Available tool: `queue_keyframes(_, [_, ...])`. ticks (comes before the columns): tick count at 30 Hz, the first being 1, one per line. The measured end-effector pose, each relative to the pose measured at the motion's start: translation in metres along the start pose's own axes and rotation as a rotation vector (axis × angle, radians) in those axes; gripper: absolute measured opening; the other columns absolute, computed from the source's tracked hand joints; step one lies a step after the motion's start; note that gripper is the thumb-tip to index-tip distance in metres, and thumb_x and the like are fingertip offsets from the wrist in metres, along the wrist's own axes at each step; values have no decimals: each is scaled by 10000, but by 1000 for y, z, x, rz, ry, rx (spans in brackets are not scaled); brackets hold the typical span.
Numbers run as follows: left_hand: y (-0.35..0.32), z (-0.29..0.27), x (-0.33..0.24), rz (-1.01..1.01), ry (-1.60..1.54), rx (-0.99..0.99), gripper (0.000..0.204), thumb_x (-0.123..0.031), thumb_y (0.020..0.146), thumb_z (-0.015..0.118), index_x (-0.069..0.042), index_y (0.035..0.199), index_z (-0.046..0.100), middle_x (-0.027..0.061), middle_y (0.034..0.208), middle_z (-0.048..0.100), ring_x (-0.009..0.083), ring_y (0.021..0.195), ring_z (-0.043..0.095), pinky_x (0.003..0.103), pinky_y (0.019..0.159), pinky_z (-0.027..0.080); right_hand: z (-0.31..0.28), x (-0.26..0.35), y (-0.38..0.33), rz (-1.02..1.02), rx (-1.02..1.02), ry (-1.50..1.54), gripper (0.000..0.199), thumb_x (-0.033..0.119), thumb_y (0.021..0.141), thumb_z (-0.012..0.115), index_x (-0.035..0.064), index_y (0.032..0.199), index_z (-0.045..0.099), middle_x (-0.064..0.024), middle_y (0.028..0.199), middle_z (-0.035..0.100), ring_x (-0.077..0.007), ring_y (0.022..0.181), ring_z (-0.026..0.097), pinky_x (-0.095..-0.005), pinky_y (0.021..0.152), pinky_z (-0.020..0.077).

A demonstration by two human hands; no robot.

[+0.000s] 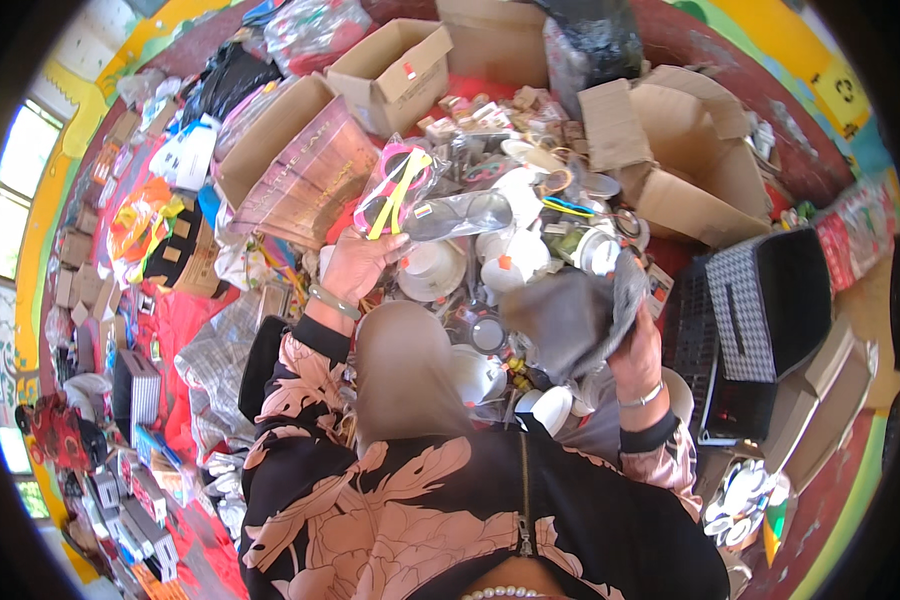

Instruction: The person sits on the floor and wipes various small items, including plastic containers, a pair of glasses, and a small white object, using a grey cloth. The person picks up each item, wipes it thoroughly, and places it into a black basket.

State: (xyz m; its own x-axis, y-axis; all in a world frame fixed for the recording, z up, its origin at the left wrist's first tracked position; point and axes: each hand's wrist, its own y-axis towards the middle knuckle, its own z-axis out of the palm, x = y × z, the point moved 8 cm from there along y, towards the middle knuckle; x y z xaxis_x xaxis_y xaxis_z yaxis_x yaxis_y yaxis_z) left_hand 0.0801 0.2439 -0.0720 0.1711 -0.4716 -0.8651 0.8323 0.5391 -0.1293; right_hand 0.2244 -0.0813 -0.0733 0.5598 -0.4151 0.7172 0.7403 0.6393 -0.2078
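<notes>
Left hand (363, 266) farther forward than right hand (637, 355)

We see dark lettering (308, 158) on a pinkish-brown cardboard box (310, 207), and a red-white label (408, 70) on a tan cardboard box (425, 90).

Seen from my remote seat: an open carton (705, 130) at two o'clock; a black plastic bag (610, 40) at one; bright windows (8, 235) at nine; red sheeting (178, 420) at eight.
</notes>
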Motion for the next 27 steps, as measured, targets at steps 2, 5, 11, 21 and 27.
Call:
queue_keyframes(2, [-13, 54, -9, 5, -21, 96, 360, 94, 772, 566, -27, 1110, 536, 67, 1048, 590, 174, 913, 590, 337, 799, 517, -6, 16, 5, -108, 86, 184, 544, 353, 903, 445, 39, 1328, 318, -119, 1312, 405, -269, 1204, 392, -415, 1023, 297])
queue_keyframes(5, [-27, 114, -1, -9, 47, 236, 395, 85, 781, 561, -42, 1153, 523, 63, 1082, 580, 170, 947, 579, 332, 808, 507, 4, 27, 0, -99, 206, 386, 537, 379, 892, 471, 74, 1316, 344, -102, 1293, 429, -272, 1182, 410, -432, 1008, 311])
queue_keyframes(11, [-37, 185, 90, -160, 85, 416, 362, 37, 799, 590, -69, 1140, 532, 9, 987, 571, 108, 841, 560, 238, 751, 483, -53, 33, 4, -287, -129, 129, 312, 91, 862, 541, 81, 1171, 498, -31, 1046, 577, -152, 956, 544, -302, 869, 431])
queue_keyframes(21, [10, 163, 196, -473, 65, 356, 336, -172, 903, 489, 71, 1135, 477, 132, 941, 596, 227, 886, 601, 328, 811, 496, -101, 71, -12, -492, -356, 143, 277, 65, 860, 529, 87, 1136, 511, -42, 996, 598, -158, 890, 574, -303, 805, 466])
queue_keyframes(27, [70, 94, 279, -577, 146, 197, 551, -284, 833, 600, 109, 1159, 393, 190, 1057, 548, 279, 867, 605, 354, 720, 516, -75, 58, 0, -428, -251, 139, 279, 106, 861, 554, 93, 1138, 517, -16, 1036, 587, -155, 938, 563, -316, 843, 451])
